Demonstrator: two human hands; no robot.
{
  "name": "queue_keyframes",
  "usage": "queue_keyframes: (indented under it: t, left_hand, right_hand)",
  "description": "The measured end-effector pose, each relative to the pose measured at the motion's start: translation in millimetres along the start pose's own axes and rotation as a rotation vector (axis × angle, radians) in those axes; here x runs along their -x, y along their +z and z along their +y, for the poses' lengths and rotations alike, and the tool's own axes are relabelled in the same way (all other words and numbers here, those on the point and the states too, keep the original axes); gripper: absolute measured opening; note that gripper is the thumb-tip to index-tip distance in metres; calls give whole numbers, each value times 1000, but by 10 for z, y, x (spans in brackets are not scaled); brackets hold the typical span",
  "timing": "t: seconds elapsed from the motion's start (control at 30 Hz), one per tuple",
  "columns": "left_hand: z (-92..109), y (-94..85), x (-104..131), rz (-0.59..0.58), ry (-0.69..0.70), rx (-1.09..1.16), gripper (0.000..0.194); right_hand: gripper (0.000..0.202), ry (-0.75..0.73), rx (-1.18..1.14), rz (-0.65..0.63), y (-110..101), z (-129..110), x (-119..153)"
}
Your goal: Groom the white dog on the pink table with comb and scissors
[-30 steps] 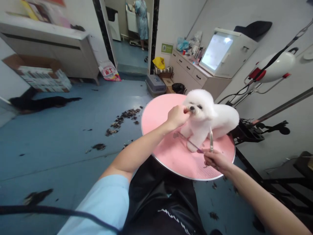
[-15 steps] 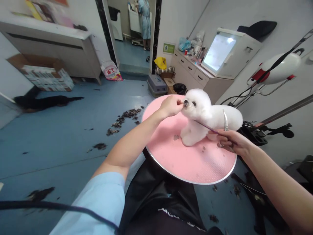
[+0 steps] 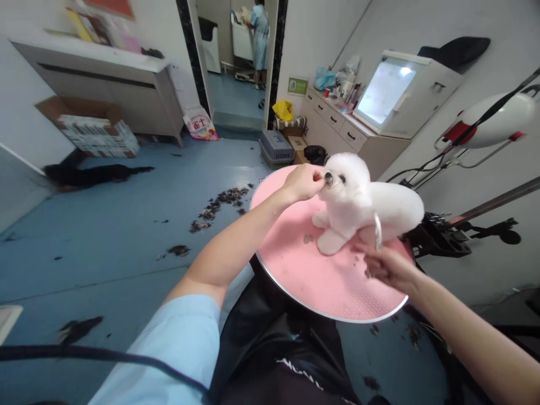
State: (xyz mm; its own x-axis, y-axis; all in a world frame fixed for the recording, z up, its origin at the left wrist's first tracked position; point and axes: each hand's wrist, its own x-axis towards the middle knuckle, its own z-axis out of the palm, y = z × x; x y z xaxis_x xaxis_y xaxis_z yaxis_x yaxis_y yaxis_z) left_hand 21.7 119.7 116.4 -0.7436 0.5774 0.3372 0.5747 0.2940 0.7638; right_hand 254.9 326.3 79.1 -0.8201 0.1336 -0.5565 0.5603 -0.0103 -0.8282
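Note:
A fluffy white dog (image 3: 346,197) is on a round pink grooming table (image 3: 295,270), its head turned left. My left hand (image 3: 304,182) is closed at the front of its muzzle, thumb and fingertips pinching the fur beside the nose. Below the dog's chest and side, my right hand (image 3: 388,265) is curled and smeared by motion. A pale, curved silver tool (image 3: 377,230) sticks up from it, perhaps a comb. The slim scissors in that hand are too blurred to make out clearly now.
Clumps of cut fur (image 3: 228,197) lie on the blue floor, left of the table. A black dog (image 3: 97,175) lies by the wall. A grey pet carrier (image 3: 276,147) stands behind the table, a dryer (image 3: 493,121) at right. Another person (image 3: 260,39) stands beyond the doorway.
My right hand has moved down, away from the dog's neck, and the thin purple shaft no longer shows there. My left hand stays at the muzzle. The whole view has shifted slightly.

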Motion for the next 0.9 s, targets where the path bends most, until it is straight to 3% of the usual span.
queue_keyframes:
  t: [0.07, 0.13, 0.3, 0.5, 0.63, 0.7, 0.83, 0.9]
  left_hand:
    - [48, -12, -19, 15, 0, -2, 30]
    - [83, -33, -33, 25, -18, -10, 27]
    - [111, -40, -48, 18, -14, -29, 24]
    - [181, -11, -36, 2, 5, -14, 24]
    - [230, -52, -48, 6, -10, -22, 26]
    - [224, -23, -54, 4, -23, -6, 28]
    - [180, 280, 48, 52, -22, 106, 30]
    - [155, 520, 177, 70, -71, 229, 22]
  right_hand:
    - [31, -97, -81, 36, 10, -165, -7]
    - [31, -105, -65, 22, 41, -178, 22]
    - [35, 86, 66, -85, 64, 47, 67]
    - [33, -117, -114, 11, 70, -98, -73]
    - [41, 41, 155, -101, 233, 407, -22]
    - [49, 49, 334, -117, 276, 686, 12]
    - [46, -167, 908, 103, 261, 862, -16]
    - [43, -158, 1261, 188, 254, 808, -59]
